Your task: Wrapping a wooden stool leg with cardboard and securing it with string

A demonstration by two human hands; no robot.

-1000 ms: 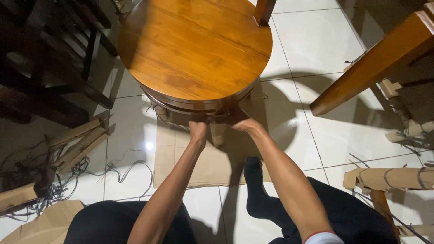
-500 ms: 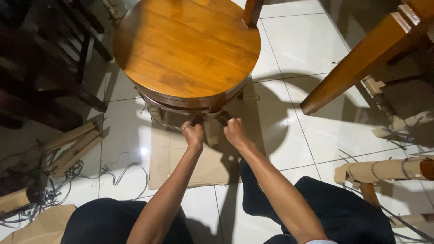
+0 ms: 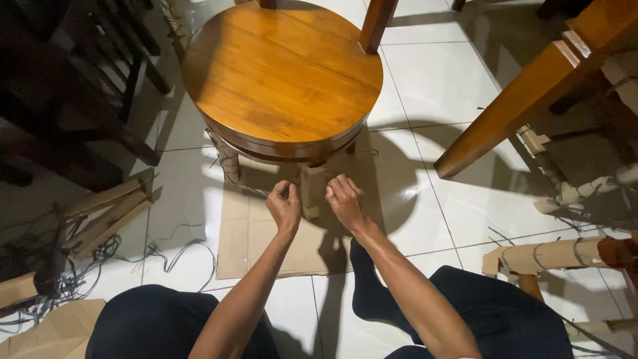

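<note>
A wooden chair with a round glossy seat (image 3: 286, 73) stands before me on a flat cardboard sheet (image 3: 252, 246). Its front leg (image 3: 311, 189) is wrapped in cardboard. My left hand (image 3: 284, 207) hovers just left of that leg, fingers loosely curled and apart, with a thin dark strap (image 3: 242, 187) running toward it. Just right of the leg is my right hand (image 3: 345, 201), its fingertips at the wrap and gripping nothing that I can see.
Another wooden chair's leg (image 3: 512, 106) slants in at the right. A cardboard-wrapped leg (image 3: 551, 256) lies below it. Cardboard scraps (image 3: 106, 213) and tangled straps (image 3: 40, 279) litter the left floor beside dark furniture (image 3: 66, 86). My socked foot (image 3: 369, 286) rests on the tiles.
Both hands have dropped from under the seat rim down to the wrapped leg, and their fists have loosened. The view has shifted slightly back.
</note>
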